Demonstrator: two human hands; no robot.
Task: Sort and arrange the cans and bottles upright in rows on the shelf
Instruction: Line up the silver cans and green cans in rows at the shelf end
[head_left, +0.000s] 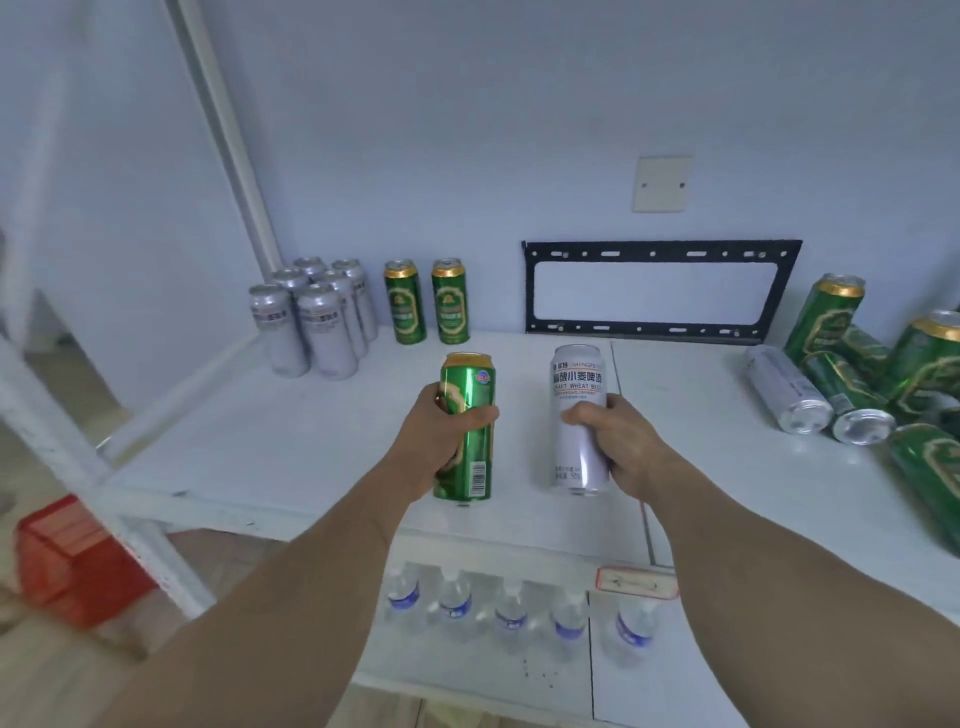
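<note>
My left hand (441, 441) grips a green can (467, 384) upright above the white shelf (260, 431). A silver can (575, 384) stands upright in my right hand (618, 441), beside the green one. At the back left of the shelf, several silver cans (311, 317) stand in a tight group. Two green cans (427, 301) stand upright just right of them. On the far right lies a jumbled pile of green cans (924, 364) with a silver can (784, 389) on its side.
A black metal bracket (660, 249) leans against the back wall. A white upright post (228, 130) frames the shelf's left side. Several water bottles (514, 613) stand in a row on the lower shelf. A red crate (67, 556) sits on the floor at the left.
</note>
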